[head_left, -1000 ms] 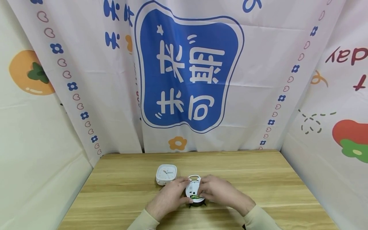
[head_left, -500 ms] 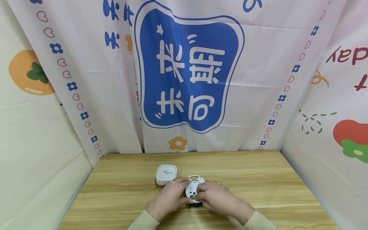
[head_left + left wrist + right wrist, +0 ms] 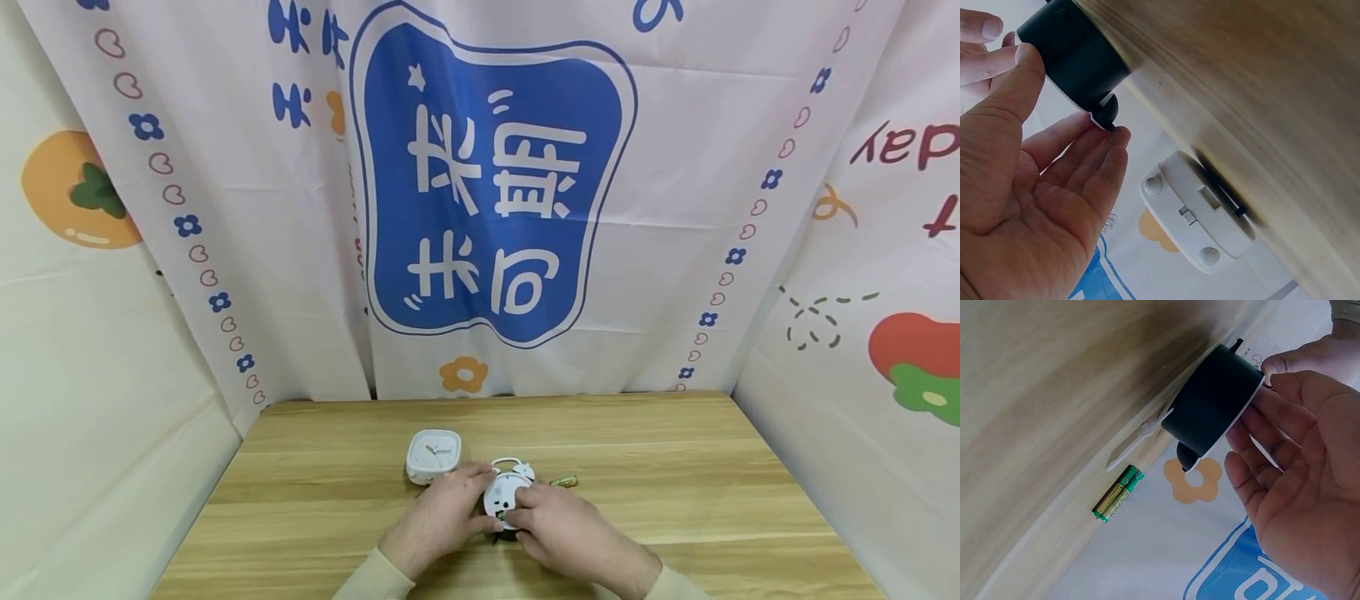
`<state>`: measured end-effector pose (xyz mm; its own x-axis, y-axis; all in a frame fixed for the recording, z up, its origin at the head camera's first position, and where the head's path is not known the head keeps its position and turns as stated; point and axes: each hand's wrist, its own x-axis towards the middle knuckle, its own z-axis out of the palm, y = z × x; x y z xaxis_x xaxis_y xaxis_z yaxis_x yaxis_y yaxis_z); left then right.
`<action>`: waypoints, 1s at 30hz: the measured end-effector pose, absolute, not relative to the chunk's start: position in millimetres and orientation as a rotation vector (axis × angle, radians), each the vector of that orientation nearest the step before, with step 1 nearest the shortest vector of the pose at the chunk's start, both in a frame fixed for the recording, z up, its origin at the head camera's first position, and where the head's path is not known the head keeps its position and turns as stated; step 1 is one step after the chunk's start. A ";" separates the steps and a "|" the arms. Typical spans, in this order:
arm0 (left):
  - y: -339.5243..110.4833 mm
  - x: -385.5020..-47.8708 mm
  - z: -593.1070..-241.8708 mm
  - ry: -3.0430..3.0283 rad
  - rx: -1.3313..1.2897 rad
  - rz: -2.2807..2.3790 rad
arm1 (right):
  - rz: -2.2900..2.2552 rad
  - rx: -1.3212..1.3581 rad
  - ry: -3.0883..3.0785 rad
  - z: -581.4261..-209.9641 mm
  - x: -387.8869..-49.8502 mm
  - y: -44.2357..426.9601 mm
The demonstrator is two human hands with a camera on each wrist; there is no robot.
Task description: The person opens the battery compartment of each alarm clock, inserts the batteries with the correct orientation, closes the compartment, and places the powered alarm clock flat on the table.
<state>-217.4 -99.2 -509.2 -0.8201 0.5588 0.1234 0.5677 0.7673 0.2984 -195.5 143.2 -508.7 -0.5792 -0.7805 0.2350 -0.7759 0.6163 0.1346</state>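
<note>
A round clock [image 3: 492, 497], white-backed with a dark body [image 3: 1072, 56], stands on the table with its back up. My left hand [image 3: 441, 514] grips its left side, thumb near the bottom edge and fingertips by the top. The relaxed fingers of my right hand [image 3: 566, 531] touch the clock's back at the lower opening, where a bit of green shows; they cover most of that opening. In the right wrist view, the dark body [image 3: 1213, 397] is beside my right hand [image 3: 1310, 481]. A green and gold battery [image 3: 1117, 494] lies apart on the table.
A white square clock [image 3: 433, 452] lies face up behind my left hand. In the right wrist view, a thin white piece [image 3: 1138, 442] is by the round clock. The wooden table [image 3: 322, 467] ends at a printed curtain [image 3: 675, 333].
My right hand has shifted a little down and over the lower opening, hiding more of the green there. The battery lying to the right has come into sight. My left hand keeps its grip.
</note>
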 end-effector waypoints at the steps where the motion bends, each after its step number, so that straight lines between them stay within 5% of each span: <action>1: -99.3 -217.4 -509.1 -2.926 -0.931 -0.504 | -0.020 1.268 -2.575 -509.1 -195.5 143.4; 30: -98.5 -217.6 -509.0 -2.917 -0.930 -0.498 | 0.064 1.182 -2.698 -504.1 -195.3 138.5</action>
<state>-217.6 -98.5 -509.0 -0.8193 0.5575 0.1339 0.5703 0.7685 0.2900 -195.3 138.5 -504.1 -0.6621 -0.7237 0.1948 -0.7321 0.6801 0.0386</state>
